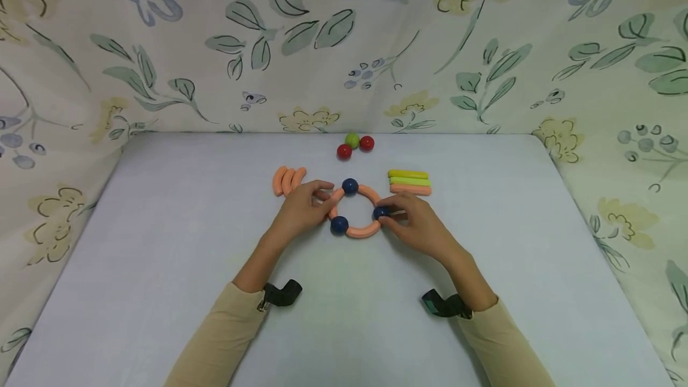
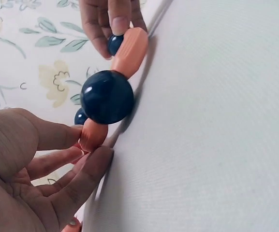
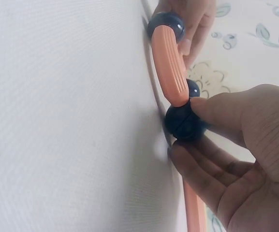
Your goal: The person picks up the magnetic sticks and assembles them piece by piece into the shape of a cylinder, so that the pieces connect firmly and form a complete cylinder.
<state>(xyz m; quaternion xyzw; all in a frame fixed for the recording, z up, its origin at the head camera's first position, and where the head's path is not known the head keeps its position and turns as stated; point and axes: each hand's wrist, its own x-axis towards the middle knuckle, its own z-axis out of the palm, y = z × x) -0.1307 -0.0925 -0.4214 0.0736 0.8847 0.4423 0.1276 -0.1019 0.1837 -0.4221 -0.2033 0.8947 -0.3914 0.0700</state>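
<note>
A ring of three curved orange rods and three dark blue balls lies on the white table, its front rod (image 1: 364, 232) nearest me. My left hand (image 1: 304, 209) pinches the left curved rod (image 2: 94, 134) between thumb and fingers, beside the front-left blue ball (image 1: 339, 225). On the other side my right hand (image 1: 419, 223) grips the right blue ball (image 3: 183, 122) with thumb and fingertips. The back blue ball (image 1: 350, 186) joins the left rod and the back-right rod (image 1: 369, 194). In the right wrist view, the front rod (image 3: 169, 65) runs between two blue balls.
Behind my left hand lie several loose curved orange rods (image 1: 287, 180). Straight rods in yellow (image 1: 408, 174), lime (image 1: 410, 181) and orange (image 1: 411, 189) sit side by side behind my right hand. Two red balls (image 1: 366, 143) and one green ball (image 1: 352, 140) rest near the table's back edge.
</note>
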